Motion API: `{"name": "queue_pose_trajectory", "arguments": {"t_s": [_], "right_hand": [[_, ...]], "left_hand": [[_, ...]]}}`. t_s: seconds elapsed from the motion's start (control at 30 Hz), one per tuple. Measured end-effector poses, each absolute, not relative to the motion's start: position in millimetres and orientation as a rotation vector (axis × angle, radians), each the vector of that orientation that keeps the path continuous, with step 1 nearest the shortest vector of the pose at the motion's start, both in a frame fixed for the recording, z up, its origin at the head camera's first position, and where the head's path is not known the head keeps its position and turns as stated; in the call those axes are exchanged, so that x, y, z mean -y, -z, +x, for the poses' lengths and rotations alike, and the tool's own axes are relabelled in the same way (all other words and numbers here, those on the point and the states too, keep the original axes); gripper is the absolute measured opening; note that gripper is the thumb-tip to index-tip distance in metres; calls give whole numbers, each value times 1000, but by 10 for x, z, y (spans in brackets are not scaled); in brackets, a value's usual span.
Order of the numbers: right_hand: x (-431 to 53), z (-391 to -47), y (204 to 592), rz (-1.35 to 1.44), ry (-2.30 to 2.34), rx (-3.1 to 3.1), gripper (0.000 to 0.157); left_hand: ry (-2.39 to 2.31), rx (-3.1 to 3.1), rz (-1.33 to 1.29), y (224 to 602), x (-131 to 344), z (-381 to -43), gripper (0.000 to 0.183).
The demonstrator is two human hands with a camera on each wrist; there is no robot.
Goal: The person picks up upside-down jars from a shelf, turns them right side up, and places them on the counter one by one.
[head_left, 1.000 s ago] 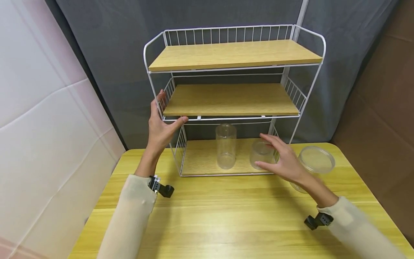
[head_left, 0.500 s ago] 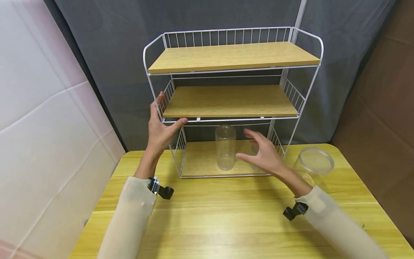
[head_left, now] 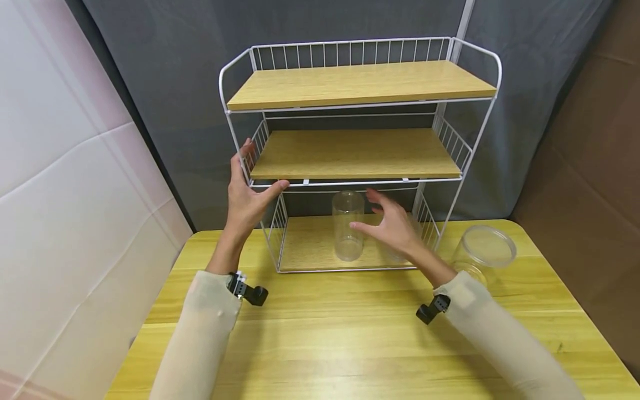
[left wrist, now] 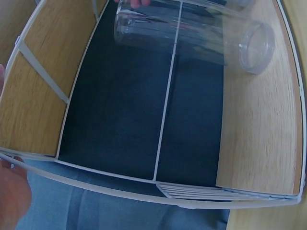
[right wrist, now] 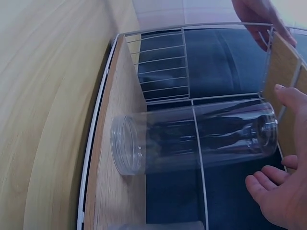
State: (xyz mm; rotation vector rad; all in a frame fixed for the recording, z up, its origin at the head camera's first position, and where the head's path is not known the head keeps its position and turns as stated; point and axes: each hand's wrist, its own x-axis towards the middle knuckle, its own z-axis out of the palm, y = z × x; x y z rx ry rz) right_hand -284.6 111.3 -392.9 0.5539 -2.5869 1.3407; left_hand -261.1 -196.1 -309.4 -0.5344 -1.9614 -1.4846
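Observation:
A tall clear jar (head_left: 347, 244) stands upright on the bottom shelf of a three-tier white wire rack (head_left: 355, 153) with wooden boards. My left hand (head_left: 244, 205) holds the rack's left side at the middle shelf, its thumb in front and its fingers outside the side wires. Just right of the tall jar is my right hand (head_left: 395, 225), thumb and fingers spread with nothing between them. In the right wrist view this hand (right wrist: 283, 184) is beside one end of the jar (right wrist: 168, 143), apart from it. A shorter clear jar (head_left: 394, 255) is mostly hidden behind the right hand.
Another clear jar (head_left: 487, 250) with a wide round top stands on the wooden table (head_left: 320, 333), right of the rack. Grey cloth (head_left: 175, 83) hangs behind the rack. A brown panel (head_left: 590, 166) borders the right side, pale sheeting (head_left: 75, 194) the left.
My right hand has moved left and slightly up, from the shorter jar to beside the tall jar, its fingers staying spread. The left hand keeps its hold on the rack.

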Motion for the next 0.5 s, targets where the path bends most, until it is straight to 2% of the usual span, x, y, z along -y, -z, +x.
{"name": "queue_pose_trajectory", "arguments": {"t_s": [0.5], "right_hand": [[-864, -3029, 3987, 563, -1337, 2561, 103]], "left_hand": [[1484, 1949, -542, 3094, 1960, -2618, 92]]}}
